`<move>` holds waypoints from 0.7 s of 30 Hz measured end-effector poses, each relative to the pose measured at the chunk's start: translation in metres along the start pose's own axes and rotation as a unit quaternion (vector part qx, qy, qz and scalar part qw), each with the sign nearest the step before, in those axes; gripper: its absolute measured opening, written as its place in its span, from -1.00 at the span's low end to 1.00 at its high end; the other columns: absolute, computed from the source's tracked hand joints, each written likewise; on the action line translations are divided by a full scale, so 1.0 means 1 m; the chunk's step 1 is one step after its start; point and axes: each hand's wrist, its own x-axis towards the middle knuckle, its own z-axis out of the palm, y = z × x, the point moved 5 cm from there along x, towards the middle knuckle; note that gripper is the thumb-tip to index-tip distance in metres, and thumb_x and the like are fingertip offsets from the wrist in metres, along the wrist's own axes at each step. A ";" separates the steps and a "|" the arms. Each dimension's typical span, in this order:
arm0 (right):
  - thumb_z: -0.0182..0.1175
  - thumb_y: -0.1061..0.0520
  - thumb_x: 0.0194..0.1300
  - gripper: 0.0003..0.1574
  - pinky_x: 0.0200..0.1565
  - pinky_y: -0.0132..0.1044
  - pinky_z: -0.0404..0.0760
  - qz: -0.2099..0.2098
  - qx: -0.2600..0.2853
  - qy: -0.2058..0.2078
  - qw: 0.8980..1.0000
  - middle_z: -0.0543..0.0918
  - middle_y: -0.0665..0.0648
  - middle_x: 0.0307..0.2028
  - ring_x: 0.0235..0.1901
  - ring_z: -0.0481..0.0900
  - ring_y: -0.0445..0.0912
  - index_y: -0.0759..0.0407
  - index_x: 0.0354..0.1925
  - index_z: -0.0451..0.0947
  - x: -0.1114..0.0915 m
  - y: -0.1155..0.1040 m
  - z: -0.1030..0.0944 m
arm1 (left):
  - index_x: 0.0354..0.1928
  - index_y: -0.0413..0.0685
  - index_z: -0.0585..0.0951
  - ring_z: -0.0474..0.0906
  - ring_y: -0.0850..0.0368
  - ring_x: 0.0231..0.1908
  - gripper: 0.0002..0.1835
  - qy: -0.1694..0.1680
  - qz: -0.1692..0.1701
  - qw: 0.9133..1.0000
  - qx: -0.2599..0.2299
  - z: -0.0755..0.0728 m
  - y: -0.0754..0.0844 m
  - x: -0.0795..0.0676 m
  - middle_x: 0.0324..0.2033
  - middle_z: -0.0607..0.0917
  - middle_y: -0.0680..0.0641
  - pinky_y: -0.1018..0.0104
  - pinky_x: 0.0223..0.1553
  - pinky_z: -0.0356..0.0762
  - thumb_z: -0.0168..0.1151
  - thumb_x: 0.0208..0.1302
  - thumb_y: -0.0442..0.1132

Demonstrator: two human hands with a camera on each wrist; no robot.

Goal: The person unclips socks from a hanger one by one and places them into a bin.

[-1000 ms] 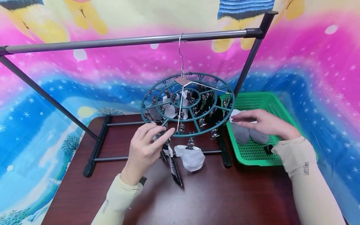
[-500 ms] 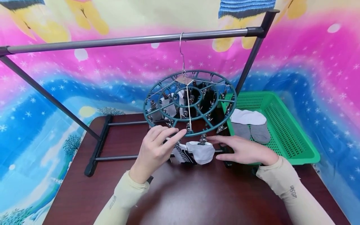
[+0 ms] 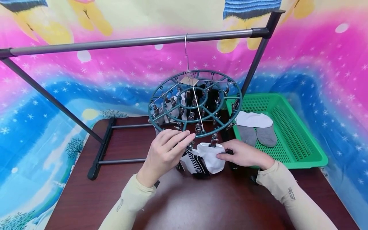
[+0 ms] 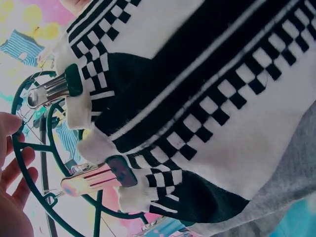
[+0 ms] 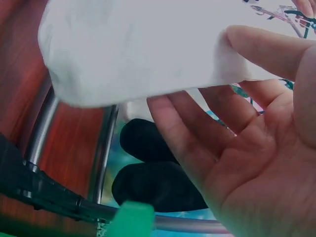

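Observation:
A round green clip hanger hangs by its hook, with socks clipped to it. My left hand holds its near rim; in the left wrist view the fingers are at the ring. Close by hang black-and-white patterned socks, each in a metal clip. My right hand pinches the edge of a white sock, which hangs from a clip on the front rim. In the right wrist view the thumb lies on the sock, with the fingers behind it.
On the right, a green basket holds a white sock and grey socks. A metal rack stands on the dark red table, its foot at the left. Dark socks hang farther back.
My right hand has moved left from the basket to the hanging white sock and taken its edge. The hanger has turned, carrying the front socks to the right; my left hand has moved slightly right.

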 end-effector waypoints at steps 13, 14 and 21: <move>0.05 -0.12 0.62 -0.48 -0.15 -0.34 0.51 0.035 0.019 0.013 0.999 0.72 -0.05 -0.07 -0.18 0.54 -0.21 0.13 0.32 0.55 -0.011 0.005 -0.011 | 0.12 -0.01 0.73 0.61 -0.05 0.04 -0.68 0.050 -0.037 0.998 -0.006 0.003 0.005 -0.004 0.05 0.74 -0.09 0.05 0.12 0.57 0.19 0.40 -0.33; 0.06 -0.11 0.61 -0.49 -0.15 -0.35 0.53 0.035 0.020 0.016 0.999 0.72 -0.05 -0.02 -0.19 0.55 -0.22 0.12 0.30 0.56 -0.011 0.005 -0.011 | 0.11 0.00 0.73 0.60 -0.06 0.06 -0.68 0.060 -0.028 0.998 0.005 0.004 0.007 -0.004 0.06 0.73 -0.09 0.05 0.13 0.56 0.20 0.38 -0.33; 0.13 -0.08 0.58 -0.61 -0.22 -0.36 0.58 0.035 0.020 0.035 0.999 0.72 -0.06 -0.14 -0.27 0.56 -0.23 0.10 0.16 0.63 -0.010 0.009 -0.013 | 0.04 -0.06 0.73 0.63 -0.01 0.03 -0.75 0.084 0.086 0.993 0.016 0.019 0.030 -0.011 0.02 0.74 -0.10 0.20 0.11 0.63 0.27 0.36 -0.33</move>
